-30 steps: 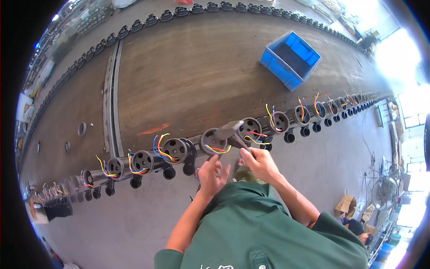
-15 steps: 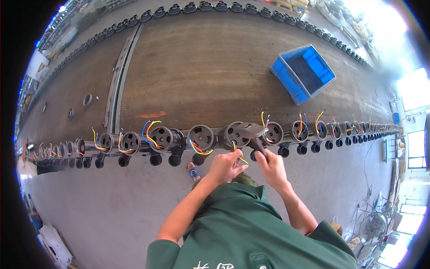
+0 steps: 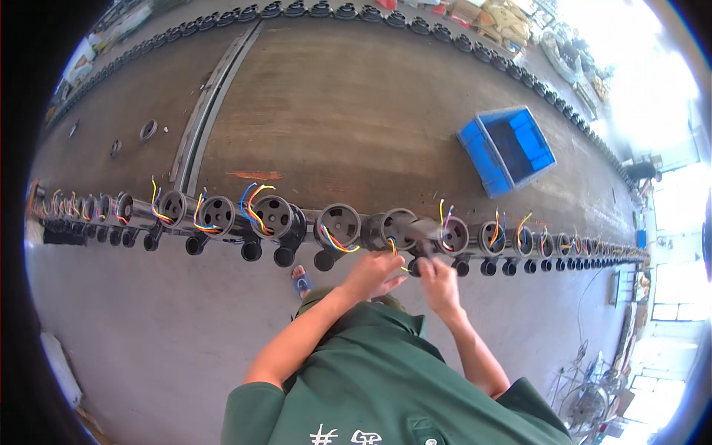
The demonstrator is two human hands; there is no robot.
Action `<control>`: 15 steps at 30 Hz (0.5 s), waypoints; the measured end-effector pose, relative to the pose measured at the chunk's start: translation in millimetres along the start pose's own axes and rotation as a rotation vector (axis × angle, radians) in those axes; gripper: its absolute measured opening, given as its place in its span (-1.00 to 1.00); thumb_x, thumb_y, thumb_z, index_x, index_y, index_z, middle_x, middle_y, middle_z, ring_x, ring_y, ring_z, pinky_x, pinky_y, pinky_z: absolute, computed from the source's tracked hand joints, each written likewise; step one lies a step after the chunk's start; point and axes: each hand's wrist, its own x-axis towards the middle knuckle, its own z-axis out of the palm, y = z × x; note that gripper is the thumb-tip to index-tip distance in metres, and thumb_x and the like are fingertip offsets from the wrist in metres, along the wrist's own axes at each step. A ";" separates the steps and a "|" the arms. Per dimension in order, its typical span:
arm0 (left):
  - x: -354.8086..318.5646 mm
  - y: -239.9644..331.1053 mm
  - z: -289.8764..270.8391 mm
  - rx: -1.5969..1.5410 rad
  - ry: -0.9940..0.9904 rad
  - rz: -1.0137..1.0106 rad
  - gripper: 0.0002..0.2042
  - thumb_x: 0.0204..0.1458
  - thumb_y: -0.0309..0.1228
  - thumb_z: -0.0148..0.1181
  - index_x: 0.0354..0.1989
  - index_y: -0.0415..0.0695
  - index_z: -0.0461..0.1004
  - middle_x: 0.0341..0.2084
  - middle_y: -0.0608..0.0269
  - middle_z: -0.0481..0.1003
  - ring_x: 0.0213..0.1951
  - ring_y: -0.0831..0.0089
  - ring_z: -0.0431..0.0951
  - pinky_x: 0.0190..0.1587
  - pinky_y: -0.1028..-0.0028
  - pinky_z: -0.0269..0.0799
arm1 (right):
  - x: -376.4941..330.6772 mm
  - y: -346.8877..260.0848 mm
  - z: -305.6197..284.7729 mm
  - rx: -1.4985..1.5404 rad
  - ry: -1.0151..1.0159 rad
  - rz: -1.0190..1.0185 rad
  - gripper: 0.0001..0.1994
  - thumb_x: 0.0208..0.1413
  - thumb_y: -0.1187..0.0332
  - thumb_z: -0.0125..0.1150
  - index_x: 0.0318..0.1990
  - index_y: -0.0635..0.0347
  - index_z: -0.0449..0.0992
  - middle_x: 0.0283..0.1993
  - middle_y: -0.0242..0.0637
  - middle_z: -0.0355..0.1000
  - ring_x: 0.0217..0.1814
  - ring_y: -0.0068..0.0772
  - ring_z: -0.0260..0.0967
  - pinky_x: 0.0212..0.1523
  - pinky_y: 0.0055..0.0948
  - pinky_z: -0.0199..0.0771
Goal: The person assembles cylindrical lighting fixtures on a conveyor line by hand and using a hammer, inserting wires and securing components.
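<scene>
In front of me, at the near table edge, stands a dark round motor housing [image 3: 386,223] with slots in its face. My left hand [image 3: 373,275] is closed just below it, pinching a bundle of coloured wires [image 3: 392,243] that come out of the housing; a yellow end sticks out beyond the fingers. Wrapped round the handle of a hammer [image 3: 417,228] is my right hand [image 3: 440,285]. The hammer's head is smeared by motion and covers the right side of the housing, so whether it touches cannot be seen.
Similar housings with coloured wires line the near edge, among them a neighbour [image 3: 338,226] to the left. A blue plastic crate [image 3: 512,152] stands on the brown table [image 3: 334,111]. A metal seam [image 3: 215,104] crosses the table. Dark round parts [image 3: 320,10] line the far edge.
The view has turned slightly, shifting the table and crate. The hammer has moved a little and looks more blurred. My left hand keeps its pinch on the wires.
</scene>
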 end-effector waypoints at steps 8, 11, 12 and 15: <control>6.2 -14.9 -1.2 0.097 -0.004 0.141 -0.68 0.01 -0.25 0.42 -0.18 -0.09 0.44 -0.39 0.14 0.53 -0.23 0.13 0.58 -0.07 0.19 0.50 | 1.7 -70.8 -41.3 0.306 -0.172 0.223 -0.53 0.42 0.03 0.07 -0.46 0.21 0.41 -0.59 -0.54 0.27 -0.58 -0.69 0.13 -0.56 -0.51 0.14; 2.2 -17.2 3.2 0.073 -0.021 0.120 -0.69 0.02 -0.25 0.41 -0.18 -0.10 0.44 -0.39 0.14 0.53 -0.22 0.13 0.59 -0.04 0.20 0.50 | -9.4 -77.0 -40.4 0.384 -0.099 0.083 -0.52 0.46 0.04 -0.03 -0.52 0.13 0.33 -0.62 -0.57 0.20 -0.59 -0.74 0.08 -0.59 -0.57 0.07; 4.5 -16.7 2.7 0.059 -0.016 0.134 -0.70 0.01 -0.26 0.41 -0.20 -0.10 0.44 -0.40 0.14 0.53 -0.22 0.13 0.58 -0.02 0.20 0.49 | -7.6 -51.4 -24.8 0.355 -0.024 0.013 -0.52 0.46 0.05 -0.02 -0.51 0.15 0.35 -0.62 -0.55 0.21 -0.58 -0.71 0.11 -0.58 -0.55 0.11; 9.2 -16.5 2.8 0.036 0.017 0.173 -0.72 -0.01 -0.29 0.42 -0.25 -0.10 0.45 -0.41 0.15 0.51 -0.21 0.13 0.57 0.04 0.18 0.45 | 6.7 18.8 13.4 -0.101 -0.051 0.100 -0.50 0.40 0.01 0.07 -0.41 0.32 0.48 -0.62 -0.39 0.30 -0.56 -0.49 0.22 -0.46 -0.30 0.31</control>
